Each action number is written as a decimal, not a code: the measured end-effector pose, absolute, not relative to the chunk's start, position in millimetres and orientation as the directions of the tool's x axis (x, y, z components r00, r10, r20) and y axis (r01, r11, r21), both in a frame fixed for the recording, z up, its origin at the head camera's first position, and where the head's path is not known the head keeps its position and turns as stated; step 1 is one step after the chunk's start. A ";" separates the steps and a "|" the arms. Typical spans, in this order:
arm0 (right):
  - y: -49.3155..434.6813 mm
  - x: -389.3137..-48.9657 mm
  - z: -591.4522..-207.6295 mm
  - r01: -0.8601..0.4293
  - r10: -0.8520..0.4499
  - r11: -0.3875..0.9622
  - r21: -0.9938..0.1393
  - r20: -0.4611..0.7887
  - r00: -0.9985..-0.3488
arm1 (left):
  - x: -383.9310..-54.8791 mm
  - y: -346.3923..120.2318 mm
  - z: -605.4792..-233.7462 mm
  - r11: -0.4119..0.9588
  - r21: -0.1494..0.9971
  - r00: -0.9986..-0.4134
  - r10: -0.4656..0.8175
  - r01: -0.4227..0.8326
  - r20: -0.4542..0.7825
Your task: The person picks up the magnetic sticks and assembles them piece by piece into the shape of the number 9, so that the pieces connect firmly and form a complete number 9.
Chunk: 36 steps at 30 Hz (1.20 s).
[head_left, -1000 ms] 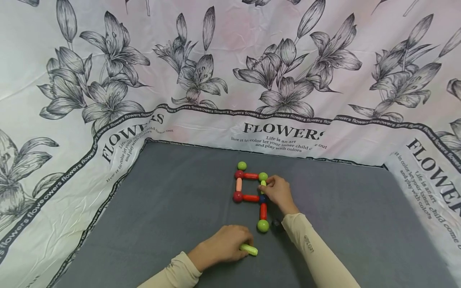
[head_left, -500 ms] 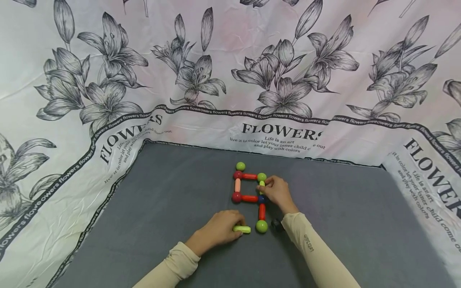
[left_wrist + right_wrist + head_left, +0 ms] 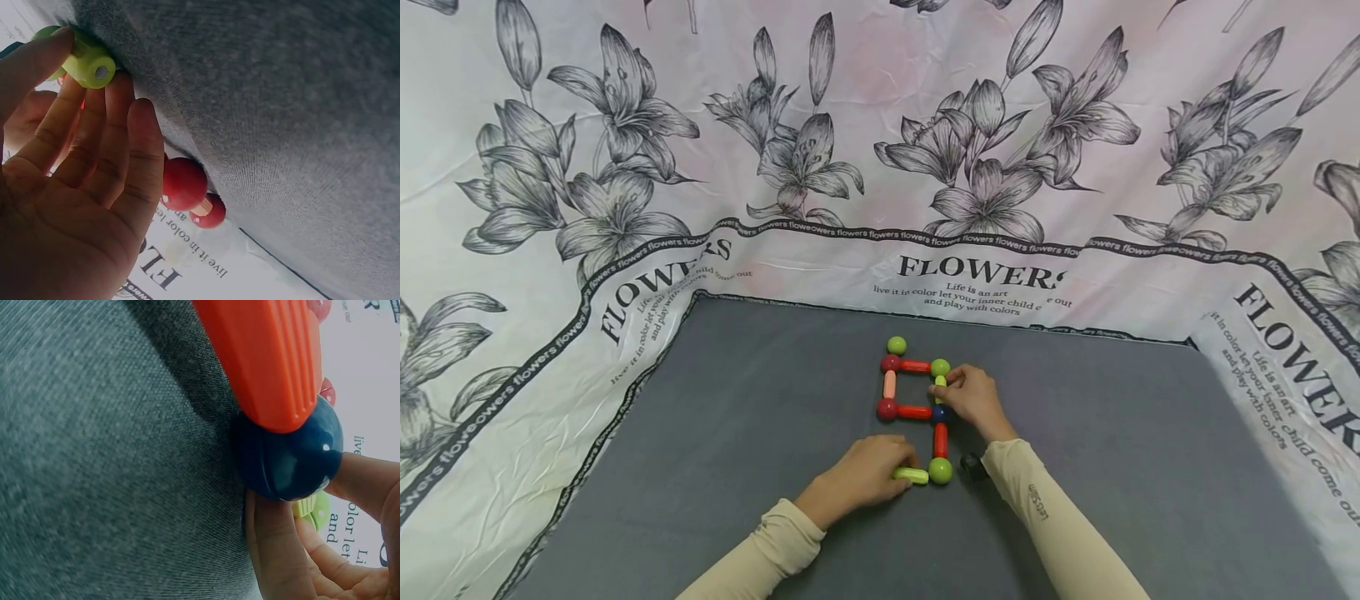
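Observation:
My left hand [image 3: 867, 472] pinches a yellow-green magnetic rod [image 3: 913, 476] between thumb and fingers; the left wrist view shows the metal end of that rod [image 3: 94, 65]. Its far end meets or nearly meets the lower green ball [image 3: 940, 471]. My right hand [image 3: 976, 402] pinches another yellow-green rod [image 3: 940, 384], which stands between a green ball [image 3: 940, 367] and a dark blue ball [image 3: 939, 412]. In the right wrist view fingers lie against the blue ball [image 3: 287, 456], and a red rod [image 3: 269, 362] joins it. That red rod leads to the lower green ball.
A square of rods continues leftward, with two red balls [image 3: 887, 408], red rods [image 3: 914, 412] and a pale pink rod [image 3: 890, 385]. Another green ball [image 3: 897, 345] sits at its top left corner. A black object [image 3: 973, 466] lies beside the right wrist. Flower-printed cloth [image 3: 805, 267] borders the grey surface.
My left hand has moved forward with the yellow-green rod, turned it sideways, then brought it rightward to the lower green ball. My right hand has kept its hold on the structure.

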State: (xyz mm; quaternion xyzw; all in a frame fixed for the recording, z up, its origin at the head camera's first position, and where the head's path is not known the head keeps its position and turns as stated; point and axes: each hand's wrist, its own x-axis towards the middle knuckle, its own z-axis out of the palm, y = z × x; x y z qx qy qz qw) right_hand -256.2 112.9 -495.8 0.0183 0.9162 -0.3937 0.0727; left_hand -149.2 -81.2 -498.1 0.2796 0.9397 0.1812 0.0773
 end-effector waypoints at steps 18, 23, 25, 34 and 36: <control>111.6 -258.2 -498.2 0.093 -0.026 0.687 -0.721 -0.152 -0.988 | -151.4 -80.6 -494.6 0.791 0.366 -0.840 0.540 0.491 -0.040; 110.5 -257.2 -498.4 0.098 -0.024 0.687 -0.720 -0.157 -0.987 | -150.9 -82.4 -496.4 0.792 0.368 -0.842 0.537 0.488 -0.039; 110.1 -256.8 -498.3 0.101 -0.023 0.686 -0.720 -0.161 -0.987 | -151.7 -85.5 -496.7 0.787 0.388 -0.844 0.535 0.481 -0.041; 110.2 -256.7 -498.9 0.108 -0.017 0.681 -0.724 -0.163 -0.986 | -192.9 -123.4 -486.3 0.697 0.623 -0.918 0.387 0.354 0.088; 110.3 -255.2 -500.2 0.114 -0.018 0.675 -0.729 -0.170 -0.985 | -206.8 -129.6 -487.6 0.692 0.646 -0.942 0.302 0.323 0.147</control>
